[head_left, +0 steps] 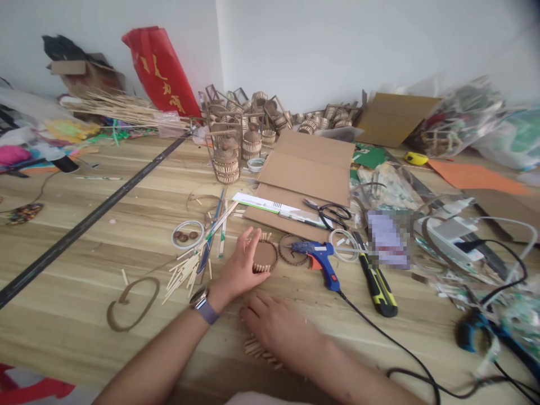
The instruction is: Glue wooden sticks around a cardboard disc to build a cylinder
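I look over a wooden table (139, 225) with lots of stuff on it. A blue glue gun (318, 253) lies near a black and yellow cutter (377, 281). Left of them I see a round band with little sticks (262, 268), a pile of thin sticks (184, 274) and a curly brown strip (111, 318). Small baskets (226, 167) stand farther back.

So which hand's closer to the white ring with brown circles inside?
Left. The left hand is right of the white ring; the right hand, farther right and lower in view.

The left wrist (216, 297) wears 1 metal-cased watch (200, 300) on a greyish-purple strap (207, 313).
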Motion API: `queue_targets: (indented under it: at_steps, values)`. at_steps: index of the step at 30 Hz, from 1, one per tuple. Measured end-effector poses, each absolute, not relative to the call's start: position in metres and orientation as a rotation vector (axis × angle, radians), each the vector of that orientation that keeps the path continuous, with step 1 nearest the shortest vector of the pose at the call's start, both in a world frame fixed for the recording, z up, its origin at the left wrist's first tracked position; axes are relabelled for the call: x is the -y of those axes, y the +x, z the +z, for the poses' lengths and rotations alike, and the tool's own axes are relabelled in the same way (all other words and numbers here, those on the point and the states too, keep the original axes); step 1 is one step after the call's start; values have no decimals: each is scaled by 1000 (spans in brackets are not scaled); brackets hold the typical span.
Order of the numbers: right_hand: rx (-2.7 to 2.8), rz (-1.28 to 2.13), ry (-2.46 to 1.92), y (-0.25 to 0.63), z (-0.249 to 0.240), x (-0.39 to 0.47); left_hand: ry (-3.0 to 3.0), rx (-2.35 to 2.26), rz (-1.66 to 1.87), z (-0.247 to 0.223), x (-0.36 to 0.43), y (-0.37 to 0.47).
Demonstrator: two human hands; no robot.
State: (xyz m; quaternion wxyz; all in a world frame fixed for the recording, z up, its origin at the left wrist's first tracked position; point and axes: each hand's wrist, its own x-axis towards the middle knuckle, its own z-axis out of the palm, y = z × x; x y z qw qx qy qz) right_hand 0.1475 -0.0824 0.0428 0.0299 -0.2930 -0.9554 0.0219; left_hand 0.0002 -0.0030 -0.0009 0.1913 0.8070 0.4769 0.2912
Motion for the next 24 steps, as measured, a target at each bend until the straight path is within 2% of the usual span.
queue_targets:
  at_steps: [5,10,14,24]
  values:
    - [2845,275,-960,154,45,78,2237,-1328,816,2,5,0]
    - [2325,665,-1046,175,46,56,2216,-1322,821,4,6,1]
    - [2049,814,-1268,191,36,35,2230,-1338,801,1,4,1]
    - [1991,814,-1370,194,17,27,2279,-1315,838,0,5,2]
